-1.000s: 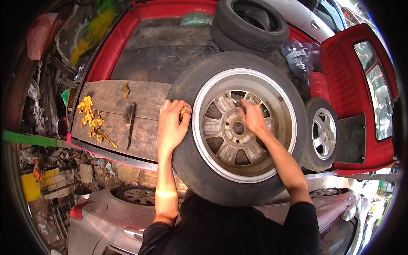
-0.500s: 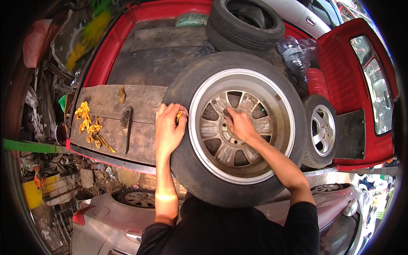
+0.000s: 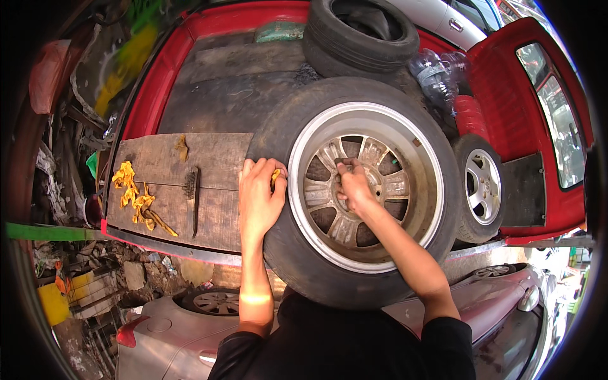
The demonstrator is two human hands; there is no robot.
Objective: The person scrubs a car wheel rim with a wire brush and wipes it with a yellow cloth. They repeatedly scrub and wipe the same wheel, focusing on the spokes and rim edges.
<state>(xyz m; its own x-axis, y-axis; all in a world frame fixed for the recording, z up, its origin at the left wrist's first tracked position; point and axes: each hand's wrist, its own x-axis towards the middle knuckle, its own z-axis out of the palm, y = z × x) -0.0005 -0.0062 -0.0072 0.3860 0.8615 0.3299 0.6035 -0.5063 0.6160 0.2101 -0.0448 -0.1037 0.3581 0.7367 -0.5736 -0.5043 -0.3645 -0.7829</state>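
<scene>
A large wheel lies face up before me, its black tire [image 3: 354, 288] around a dirty silver alloy rim [image 3: 345, 229] with broad spokes. My left hand [image 3: 261, 193] rests on the tire's left side, fingers curled round a small yellow piece [image 3: 275, 178]; its kind I cannot make out. Over the hub, my right hand [image 3: 354, 187] is closed, pressing on the spokes with a small dark piece [image 3: 340, 163] at its fingertips, mostly hidden by them. Left of the wheel, a wire brush [image 3: 193, 199] with a dark handle lies on the wooden boards [image 3: 218, 152].
Crumpled yellow cloth-like scraps [image 3: 140, 201] lie left of the brush. Inside the red truck bed [image 3: 152, 95] stand a loose tire [image 3: 354, 47], clear plastic bottles [image 3: 437, 76] and a smaller wheel [image 3: 482, 183]. A silver car [image 3: 171, 339] is parked close behind.
My right hand has shifted slightly on the spokes around the hub, with its fingers more curled. My left hand stays on the tire's side. The whole view has moved a little.
</scene>
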